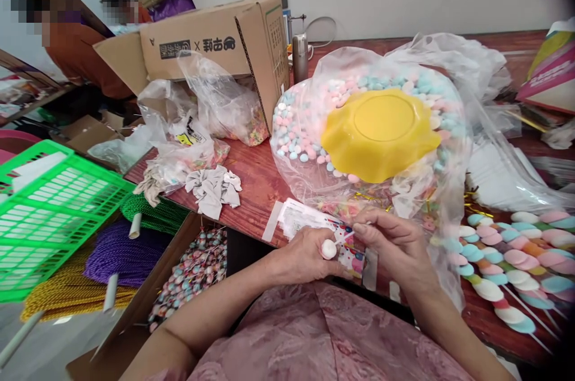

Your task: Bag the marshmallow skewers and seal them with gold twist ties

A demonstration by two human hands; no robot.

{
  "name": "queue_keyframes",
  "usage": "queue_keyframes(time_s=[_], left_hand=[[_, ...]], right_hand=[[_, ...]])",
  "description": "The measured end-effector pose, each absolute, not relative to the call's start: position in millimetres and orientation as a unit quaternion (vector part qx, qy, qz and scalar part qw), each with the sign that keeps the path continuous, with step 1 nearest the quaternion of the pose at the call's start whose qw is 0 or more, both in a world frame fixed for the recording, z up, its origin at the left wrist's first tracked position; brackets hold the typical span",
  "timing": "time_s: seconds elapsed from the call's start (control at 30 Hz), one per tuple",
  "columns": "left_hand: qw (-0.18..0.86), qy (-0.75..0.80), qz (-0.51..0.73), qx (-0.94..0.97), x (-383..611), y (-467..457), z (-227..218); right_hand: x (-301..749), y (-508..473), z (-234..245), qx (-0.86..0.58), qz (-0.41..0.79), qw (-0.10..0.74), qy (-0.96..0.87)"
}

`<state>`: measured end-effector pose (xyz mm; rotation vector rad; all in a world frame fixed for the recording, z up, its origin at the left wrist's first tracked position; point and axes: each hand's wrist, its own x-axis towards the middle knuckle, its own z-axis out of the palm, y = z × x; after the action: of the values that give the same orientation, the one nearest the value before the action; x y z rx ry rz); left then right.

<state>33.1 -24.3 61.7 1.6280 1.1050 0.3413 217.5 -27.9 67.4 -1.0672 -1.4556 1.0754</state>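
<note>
My left hand (299,258) is closed, with a white round sweet (329,248) showing between thumb and fingers. The rest of what it grips is hidden in the palm. Just to the right, my right hand (399,243) pinches the end of a thin white stick (348,236) that runs toward the left hand. Beneath both hands lie printed paper slips (299,219) and a colourful dotted card (353,258). Beyond them is a large clear plastic bag (305,180) of pastel sweets, with a yellow wavy-edged bowl (381,135) upside down on the sweets.
Finished-looking skewers of pastel sweets (516,255) lie at the right. A crumpled cloth (215,189) and bagged sweets (247,123) sit left, by a cardboard box (202,39). A green basket (67,195) stands over bundled cords (121,249). Two people are at the back left.
</note>
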Motion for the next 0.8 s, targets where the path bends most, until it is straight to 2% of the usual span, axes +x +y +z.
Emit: queue_keyframes(time_s=[0.13, 0.3, 0.53, 0.63, 0.8], left_hand=[[0.528, 0.475, 0.153, 0.687, 34, -25, 64], [0.485, 0.476, 0.179, 0.711, 30, -26, 64], [0.452, 0.515, 0.148, 0.713, 30, -28, 60], [0.493, 0.486, 0.156, 0.704, 29, -27, 62], [0.679, 0.372, 0.198, 0.601, 13, -19, 60]], right_hand=[[225, -25, 77, -0.462, 0.345, 0.466, -0.671], [224, -28, 64, -0.551, 0.246, 0.527, -0.599], [198, -34, 41, -0.545, 0.294, 0.534, -0.576], [207, -27, 46, -0.518, 0.361, 0.535, -0.561], [239, -14, 61, -0.392, 0.445, 0.582, -0.556]])
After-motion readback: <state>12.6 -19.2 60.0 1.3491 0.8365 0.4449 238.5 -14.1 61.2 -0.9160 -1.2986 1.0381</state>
